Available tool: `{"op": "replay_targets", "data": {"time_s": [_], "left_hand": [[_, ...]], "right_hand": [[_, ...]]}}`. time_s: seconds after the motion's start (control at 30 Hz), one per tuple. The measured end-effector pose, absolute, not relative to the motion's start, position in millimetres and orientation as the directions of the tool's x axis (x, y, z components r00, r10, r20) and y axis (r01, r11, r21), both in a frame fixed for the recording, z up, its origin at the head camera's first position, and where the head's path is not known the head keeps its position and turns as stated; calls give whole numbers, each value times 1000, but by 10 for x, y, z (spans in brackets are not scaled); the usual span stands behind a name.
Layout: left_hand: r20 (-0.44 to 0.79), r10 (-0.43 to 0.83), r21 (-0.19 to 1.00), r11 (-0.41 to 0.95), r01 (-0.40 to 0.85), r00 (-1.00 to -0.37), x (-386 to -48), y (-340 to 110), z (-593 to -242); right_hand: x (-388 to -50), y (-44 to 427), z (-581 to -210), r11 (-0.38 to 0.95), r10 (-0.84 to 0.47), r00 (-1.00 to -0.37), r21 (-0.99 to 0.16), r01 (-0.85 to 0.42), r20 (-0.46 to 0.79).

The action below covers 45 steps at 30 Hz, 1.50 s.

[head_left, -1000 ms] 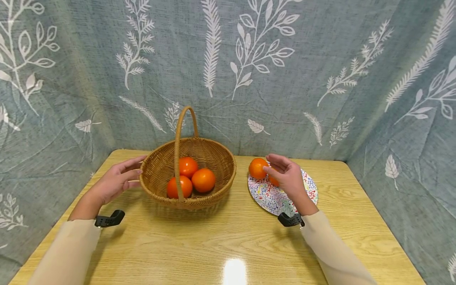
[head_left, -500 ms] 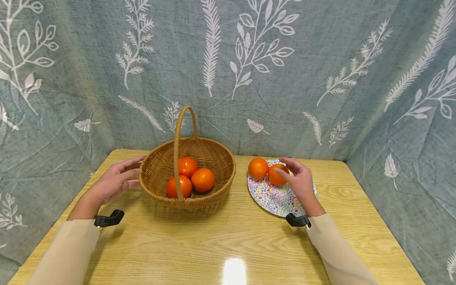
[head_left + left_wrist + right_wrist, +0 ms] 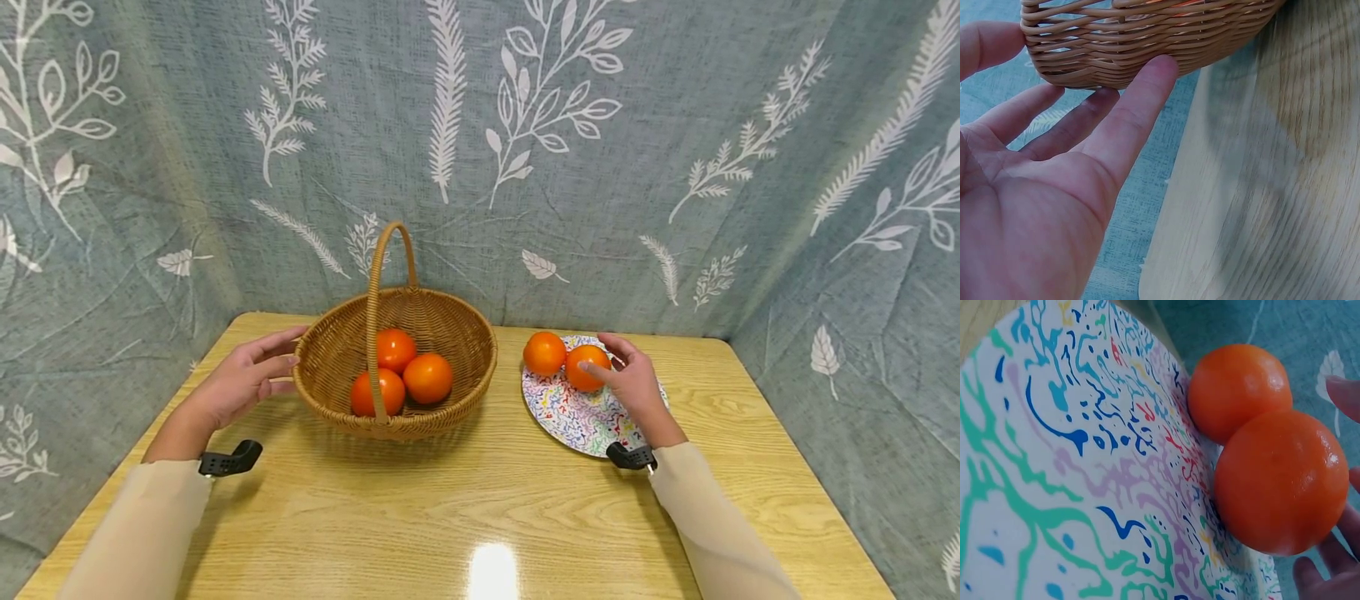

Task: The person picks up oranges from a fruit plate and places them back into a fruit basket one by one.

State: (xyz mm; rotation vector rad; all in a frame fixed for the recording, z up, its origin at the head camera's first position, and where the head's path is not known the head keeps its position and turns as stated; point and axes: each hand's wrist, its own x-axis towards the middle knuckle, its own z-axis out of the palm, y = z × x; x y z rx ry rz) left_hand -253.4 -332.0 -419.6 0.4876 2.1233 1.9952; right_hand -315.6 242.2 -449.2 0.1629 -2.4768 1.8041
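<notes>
My left hand point(image 3: 238, 382) touches the left side of the wicker basket point(image 3: 463, 337); in the left wrist view its extended fingers point(image 3: 1132, 115) meet the woven wall. Inside the basket, 3 oranges point(image 3: 428, 379) lie together below the tall handle. On the patterned plate point(image 3: 573, 419) at right, two oranges sit side by side: a left one point(image 3: 544, 353) and a nearer right one point(image 3: 587, 369). My right hand point(image 3: 636, 385) is spread beside the right orange. In the right wrist view a fingertip point(image 3: 1344, 397) stands apart from that orange, other fingers lie close below it.
A wooden table point(image 3: 390, 517) carries the basket and plate. Blue-grey curtain point(image 3: 480, 250) with white leaf prints hangs right behind the table and along both sides. Bare wood lies between basket and plate and in front of them.
My right hand has shifted right, away from the left orange, uncovering the right orange on the plate. My left hand stays at the basket.
</notes>
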Motion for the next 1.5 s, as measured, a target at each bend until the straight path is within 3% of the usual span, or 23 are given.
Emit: {"op": "replay_targets", "data": {"time_s": [0.43,1.5], "left_hand": [[84,357,993,48,109,-930,-2515,-3299,-4166],[88,355,994,35,108,-931,-2524,-3295,-4191]], "right_hand": [[-3219,2430,-4563,375,-97,-995,-927,-9,-29],[-3209,2470,-4582,450,-57,-995,-892,44,-78]]}}
